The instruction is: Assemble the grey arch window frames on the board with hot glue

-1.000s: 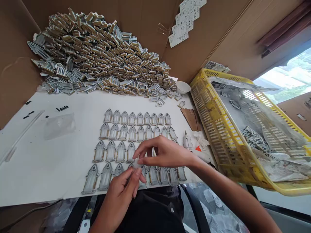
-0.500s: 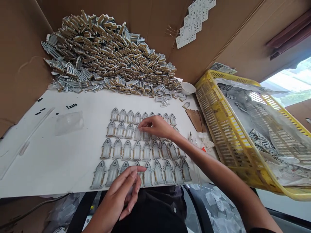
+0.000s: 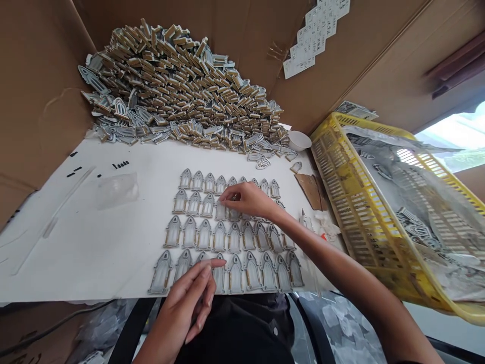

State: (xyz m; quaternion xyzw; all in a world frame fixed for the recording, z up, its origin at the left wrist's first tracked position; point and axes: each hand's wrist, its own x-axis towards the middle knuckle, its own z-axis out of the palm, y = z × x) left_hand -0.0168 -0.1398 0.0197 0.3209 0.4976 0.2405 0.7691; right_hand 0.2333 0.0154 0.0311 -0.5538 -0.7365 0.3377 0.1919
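Small grey arched window-shaped frames (image 3: 173,231) lie in several rows on the white table, points away from me. My right hand (image 3: 252,199) is over the second row, thumb and fingertips pinched together at one frame (image 3: 221,211). What sits between those fingertips is too small to make out. Close to the table's front edge, my left hand (image 3: 191,296) hovers over the nearest row with its index finger stretched out to the right and thumb pressed against it. Something pale and see-through seems to be at its fingers, but I cannot make out what.
A tall heap of similar frames (image 3: 182,86) leans against the cardboard wall. On the right stands a yellow crate (image 3: 341,177), with a white bowl (image 3: 300,140) and a cardboard piece (image 3: 311,191) beside it. A clear plastic sheet (image 3: 117,189) and black bits (image 3: 121,165) lie left.
The view has shifted slightly, so the table and its things appear farther right. My right hand stays at the same second-row frame, and my left hand keeps nearly the same pose.
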